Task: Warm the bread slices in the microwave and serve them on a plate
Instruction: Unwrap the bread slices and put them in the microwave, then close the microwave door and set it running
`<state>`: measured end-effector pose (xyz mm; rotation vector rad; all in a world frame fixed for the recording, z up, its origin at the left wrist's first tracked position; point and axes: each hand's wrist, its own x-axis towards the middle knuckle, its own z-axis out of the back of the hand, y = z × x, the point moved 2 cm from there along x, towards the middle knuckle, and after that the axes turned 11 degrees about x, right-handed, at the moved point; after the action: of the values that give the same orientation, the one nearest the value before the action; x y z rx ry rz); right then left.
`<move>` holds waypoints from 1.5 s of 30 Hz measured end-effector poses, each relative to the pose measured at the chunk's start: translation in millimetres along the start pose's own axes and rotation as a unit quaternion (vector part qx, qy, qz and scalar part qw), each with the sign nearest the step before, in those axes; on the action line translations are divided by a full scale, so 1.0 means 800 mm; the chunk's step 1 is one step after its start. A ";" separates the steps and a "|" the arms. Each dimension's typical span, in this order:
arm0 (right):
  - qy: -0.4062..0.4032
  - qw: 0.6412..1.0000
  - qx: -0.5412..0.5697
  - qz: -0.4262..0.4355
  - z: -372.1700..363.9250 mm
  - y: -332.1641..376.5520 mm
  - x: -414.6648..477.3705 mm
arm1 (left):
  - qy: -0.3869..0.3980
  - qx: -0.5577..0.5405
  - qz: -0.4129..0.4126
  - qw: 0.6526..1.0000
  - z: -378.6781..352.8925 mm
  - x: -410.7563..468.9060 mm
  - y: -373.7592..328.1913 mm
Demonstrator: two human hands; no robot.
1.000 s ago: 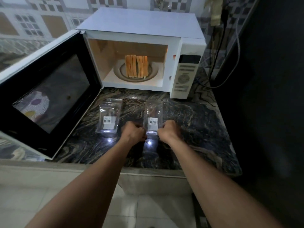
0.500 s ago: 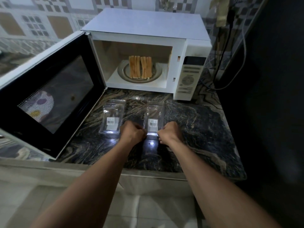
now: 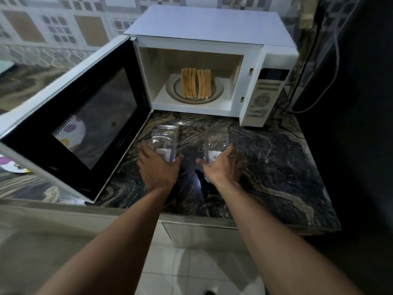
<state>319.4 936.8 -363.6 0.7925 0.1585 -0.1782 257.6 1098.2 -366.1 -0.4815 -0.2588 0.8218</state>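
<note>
Nearby, microwave door [image 3: 85, 116] ajar, clear packets [image 3: 164, 139]

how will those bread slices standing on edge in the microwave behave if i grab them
The bread slices stand on edge in a row on the turntable, so pulling one out would probably tip its neighbours. They look thin, so they are likely light and easy to bend or tear. Gripping the whole row at once seems steadier.
</note>
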 end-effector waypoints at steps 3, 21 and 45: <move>-0.024 1.000 -0.009 -0.003 -0.009 -0.004 0.004 | 0.037 0.040 -0.004 0.999 -0.007 0.008 0.004; -0.063 0.997 0.050 0.009 0.089 0.071 -0.058 | 0.059 -0.048 -0.063 0.995 0.125 0.007 -0.057; -0.168 0.980 0.065 0.083 0.230 0.264 0.038 | -0.036 -0.030 -0.161 0.986 0.231 0.143 -0.258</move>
<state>408.4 946.6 -96.4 0.8905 -0.2413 -0.1633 390.4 1121.1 -98.2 -0.4517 -0.4173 0.5173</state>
